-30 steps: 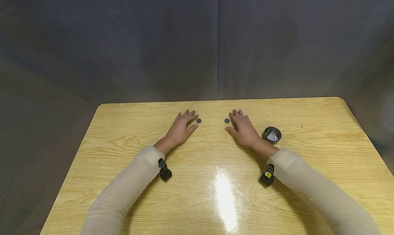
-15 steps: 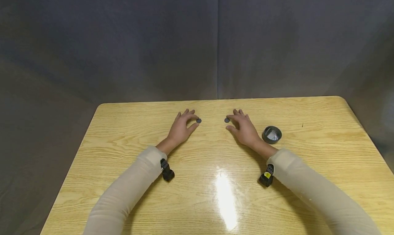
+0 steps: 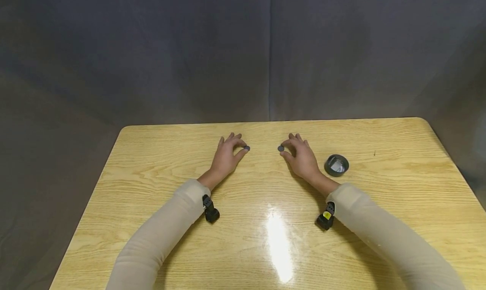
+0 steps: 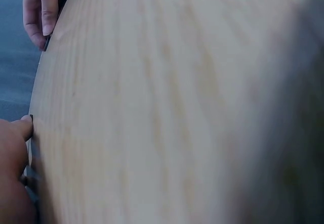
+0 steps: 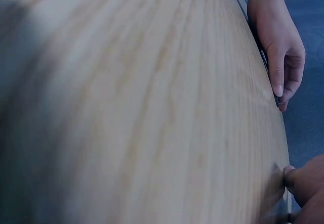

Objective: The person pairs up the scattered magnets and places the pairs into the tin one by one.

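Two small dark round discs lie near the far side of the table, a short gap between them. My left hand (image 3: 225, 157) has its thumb and index finger at opposite edges of the left disc (image 3: 247, 148), pinching it. Mirroring that, my right hand (image 3: 303, 160) pinches the right disc (image 3: 281, 148) between thumb and index finger. The other fingers of both hands extend toward the far edge. In the left wrist view, the left hand (image 4: 12, 168) is partly cut off by the frame. The right wrist view likewise cuts off the right hand (image 5: 308, 186).
A dark round bowl (image 3: 337, 173) with a pale reflection inside stands just right of my right hand. The wooden table (image 3: 243, 239) has a bright glare patch near its front. Dark curtains (image 3: 212, 53) hang behind it. A tiny dark speck (image 3: 374, 153) lies farther right.
Both hands' thumbs and index fingers have closed in from beside the discs onto their edges. The left forearm has shifted slightly right. The bowl stays put.
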Demonstrator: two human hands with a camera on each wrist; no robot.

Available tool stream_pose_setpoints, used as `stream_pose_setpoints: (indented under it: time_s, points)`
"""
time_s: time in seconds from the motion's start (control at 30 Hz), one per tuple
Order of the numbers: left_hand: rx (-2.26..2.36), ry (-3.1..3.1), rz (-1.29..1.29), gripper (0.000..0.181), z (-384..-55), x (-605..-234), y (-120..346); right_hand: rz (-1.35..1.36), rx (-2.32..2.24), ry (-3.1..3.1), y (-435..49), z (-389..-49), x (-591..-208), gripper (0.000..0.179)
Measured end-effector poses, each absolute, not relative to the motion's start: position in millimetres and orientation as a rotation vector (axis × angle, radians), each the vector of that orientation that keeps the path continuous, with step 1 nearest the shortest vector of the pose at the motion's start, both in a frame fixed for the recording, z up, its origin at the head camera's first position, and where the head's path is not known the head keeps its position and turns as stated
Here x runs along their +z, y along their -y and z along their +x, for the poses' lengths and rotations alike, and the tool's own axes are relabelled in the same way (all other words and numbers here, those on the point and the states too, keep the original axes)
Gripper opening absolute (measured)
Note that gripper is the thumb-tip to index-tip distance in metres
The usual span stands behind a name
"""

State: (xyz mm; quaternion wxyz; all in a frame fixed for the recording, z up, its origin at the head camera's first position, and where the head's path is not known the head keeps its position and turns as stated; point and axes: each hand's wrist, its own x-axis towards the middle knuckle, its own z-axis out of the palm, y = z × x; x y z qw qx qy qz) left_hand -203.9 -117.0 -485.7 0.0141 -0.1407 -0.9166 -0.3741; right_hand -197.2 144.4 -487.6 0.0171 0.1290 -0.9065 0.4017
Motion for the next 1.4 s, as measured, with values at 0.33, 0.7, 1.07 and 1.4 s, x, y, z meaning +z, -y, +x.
stream_pose_setpoints:
  time_s: [0.33, 0.7, 1.07, 1.4]
  points:
    - [-1.191, 2.852, -0.414, 0.02, -204, -484, 115, 0.359, 1.209, 2.812, -140, -197, -489, 0.023]
    - [-1.194, 2.834, -0.436, 0.021, -209, -489, 111, 0.31, 1.223, 2.82, -137, -198, -486, 0.018]
    - [-1.191, 2.855, -0.441, 0.022, -210, -488, 105, 0.316, 1.221, 2.821, -134, -202, -487, 0.016]
    - [-1.193, 2.845, -0.436, 0.021, -211, -490, 99, 0.322, 1.222, 2.841, -132, -205, -488, 0.017]
